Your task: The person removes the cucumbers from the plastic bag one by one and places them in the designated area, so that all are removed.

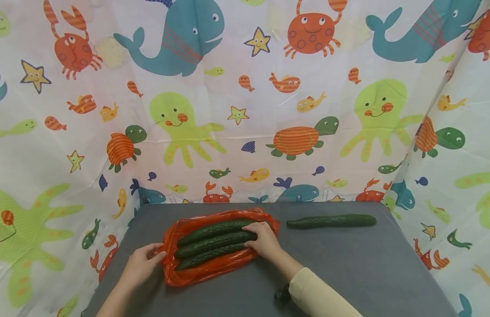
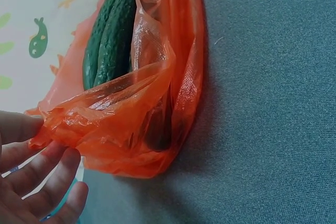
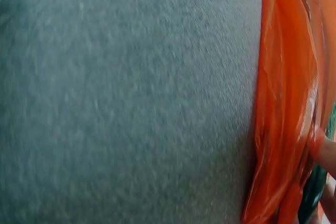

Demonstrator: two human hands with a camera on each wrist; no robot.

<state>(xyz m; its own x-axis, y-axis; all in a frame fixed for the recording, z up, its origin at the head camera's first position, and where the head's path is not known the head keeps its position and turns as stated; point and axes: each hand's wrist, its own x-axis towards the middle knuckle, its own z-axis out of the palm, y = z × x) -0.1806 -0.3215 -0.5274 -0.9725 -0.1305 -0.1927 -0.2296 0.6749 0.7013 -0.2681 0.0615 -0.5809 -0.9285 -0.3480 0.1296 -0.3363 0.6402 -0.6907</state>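
Three dark green cucumbers lie side by side in an opened orange-red plastic bag (image 1: 197, 278); the middle cucumber (image 1: 217, 244) is plainest in the head view. My left hand (image 1: 140, 266) pinches the bag's left edge between thumb and fingers, and the left wrist view shows the thin crumpled film (image 2: 100, 124) there. At the bag's right end, my right hand (image 1: 265, 241) grips the end of the middle cucumber, thumb on the near side and fingers on the far side. In the right wrist view only part of this hand and a bit of cucumber (image 3: 313, 190) show.
A single cucumber (image 1: 332, 221) lies outside the bag at the back right of the grey table (image 1: 348, 273). A small dark object (image 1: 282, 295) sits by the right sleeve. Behind and at both sides hangs a curtain (image 1: 237, 145) printed with sea animals.
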